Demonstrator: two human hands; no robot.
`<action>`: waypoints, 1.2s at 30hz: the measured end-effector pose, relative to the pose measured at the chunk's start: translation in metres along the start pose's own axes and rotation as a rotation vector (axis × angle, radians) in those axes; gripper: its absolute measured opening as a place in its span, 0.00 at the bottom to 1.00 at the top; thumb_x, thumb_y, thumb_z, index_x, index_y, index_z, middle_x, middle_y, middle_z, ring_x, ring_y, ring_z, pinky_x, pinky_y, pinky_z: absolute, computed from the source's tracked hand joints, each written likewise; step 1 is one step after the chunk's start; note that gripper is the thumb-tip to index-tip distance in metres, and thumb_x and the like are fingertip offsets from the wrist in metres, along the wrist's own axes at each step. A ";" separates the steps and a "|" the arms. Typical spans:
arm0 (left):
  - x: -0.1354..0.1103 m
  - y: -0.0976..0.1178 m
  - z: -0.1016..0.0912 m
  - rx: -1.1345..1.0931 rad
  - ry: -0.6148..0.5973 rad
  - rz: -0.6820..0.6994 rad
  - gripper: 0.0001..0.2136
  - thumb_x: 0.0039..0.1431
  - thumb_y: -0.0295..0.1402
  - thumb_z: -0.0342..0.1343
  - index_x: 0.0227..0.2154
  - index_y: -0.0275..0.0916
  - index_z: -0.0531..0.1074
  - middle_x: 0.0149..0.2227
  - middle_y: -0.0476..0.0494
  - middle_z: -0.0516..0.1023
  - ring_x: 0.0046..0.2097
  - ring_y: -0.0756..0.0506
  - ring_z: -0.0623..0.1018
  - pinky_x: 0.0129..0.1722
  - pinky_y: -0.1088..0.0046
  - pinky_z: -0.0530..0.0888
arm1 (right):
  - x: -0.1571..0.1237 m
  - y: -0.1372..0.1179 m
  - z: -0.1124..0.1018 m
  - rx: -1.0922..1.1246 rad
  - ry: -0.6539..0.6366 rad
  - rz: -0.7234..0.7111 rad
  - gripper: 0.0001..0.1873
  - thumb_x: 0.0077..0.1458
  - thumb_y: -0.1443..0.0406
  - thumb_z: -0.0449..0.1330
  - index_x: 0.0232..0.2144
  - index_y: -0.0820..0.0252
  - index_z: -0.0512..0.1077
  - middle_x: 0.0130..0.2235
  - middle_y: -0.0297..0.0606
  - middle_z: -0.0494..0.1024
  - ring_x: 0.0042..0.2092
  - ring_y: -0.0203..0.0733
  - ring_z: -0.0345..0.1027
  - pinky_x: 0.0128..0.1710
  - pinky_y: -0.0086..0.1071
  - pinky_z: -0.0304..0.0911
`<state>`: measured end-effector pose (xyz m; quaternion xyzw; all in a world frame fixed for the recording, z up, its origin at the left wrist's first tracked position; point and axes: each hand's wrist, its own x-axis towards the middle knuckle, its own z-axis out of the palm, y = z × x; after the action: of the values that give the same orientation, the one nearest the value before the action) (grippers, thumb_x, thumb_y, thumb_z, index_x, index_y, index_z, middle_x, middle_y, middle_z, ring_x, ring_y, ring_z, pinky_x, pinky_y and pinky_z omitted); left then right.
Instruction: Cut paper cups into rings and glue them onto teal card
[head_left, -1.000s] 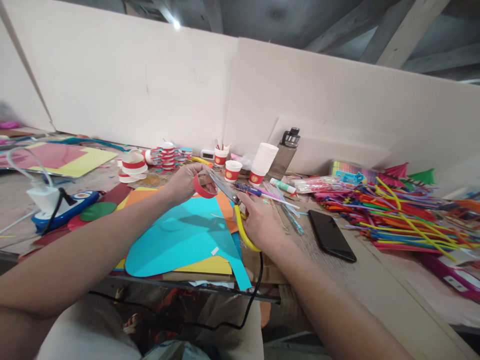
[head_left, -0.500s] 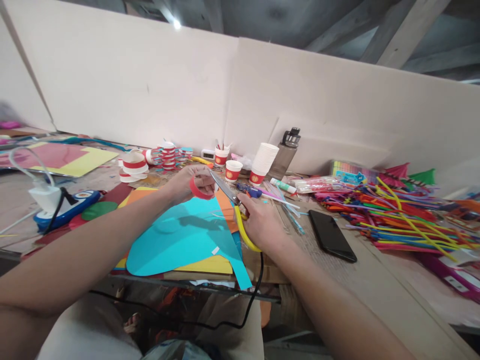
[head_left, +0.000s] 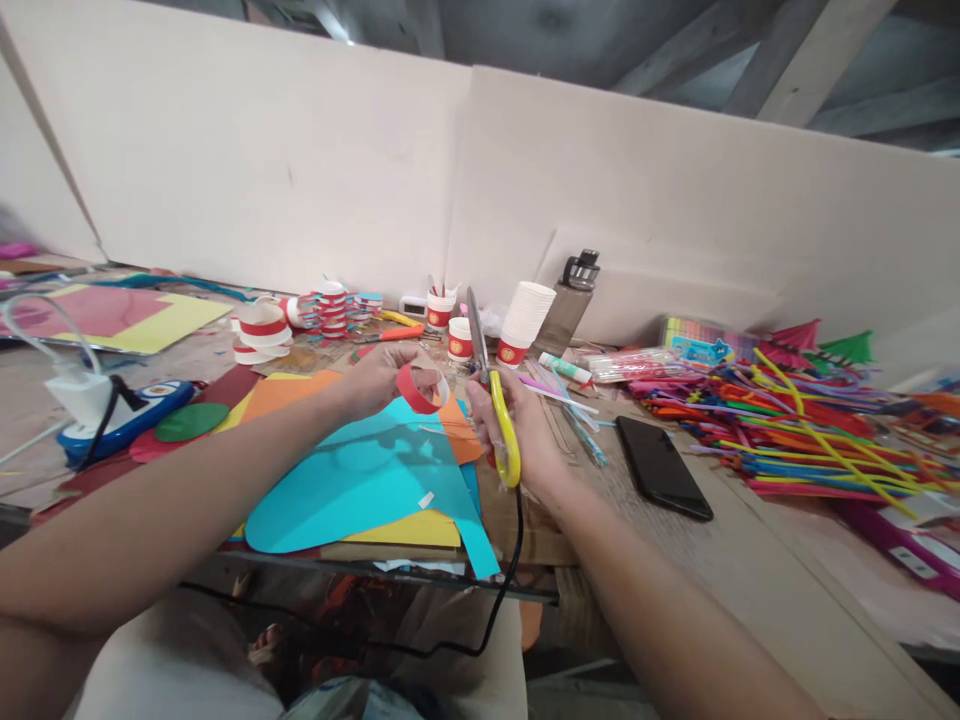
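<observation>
My left hand (head_left: 390, 376) is closed on a red and white paper ring (head_left: 417, 396), pinched at its left side above a sheet of turquoise paper (head_left: 352, 485). In my right hand (head_left: 517, 420) is a pair of scissors with yellow handles (head_left: 508, 440), the blades pointing up and away from me. The scissors are apart from the ring. A small white scrap (head_left: 426, 500) lies on the turquoise paper. Under it, orange paper (head_left: 281, 398) and yellow paper (head_left: 416, 531) stick out.
Behind stand paper cups (head_left: 460, 342), a cup stack (head_left: 529, 315) and a bottle (head_left: 571, 305). More paper rings (head_left: 261, 325) sit at back left. A phone (head_left: 664, 468) and many pipe cleaners (head_left: 787, 430) lie right. A blue power strip (head_left: 124, 422) is at left.
The scissors have swung upright, away from the ring, where their blades were close before. My left hand has moved slightly right and down with the ring.
</observation>
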<state>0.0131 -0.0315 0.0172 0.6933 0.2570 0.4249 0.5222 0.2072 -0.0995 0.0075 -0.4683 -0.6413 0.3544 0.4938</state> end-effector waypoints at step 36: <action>-0.006 0.002 0.020 0.362 0.234 0.099 0.16 0.61 0.43 0.55 0.23 0.37 0.69 0.18 0.50 0.71 0.19 0.52 0.69 0.21 0.76 0.64 | 0.005 0.001 0.003 0.203 0.067 0.097 0.15 0.49 0.60 0.61 0.38 0.54 0.62 0.21 0.20 0.64 0.16 0.28 0.57 0.13 0.22 0.54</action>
<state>0.0269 -0.0469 0.0157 0.7334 0.3536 0.4745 0.3345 0.2041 -0.0942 0.0073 -0.4578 -0.5618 0.4251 0.5423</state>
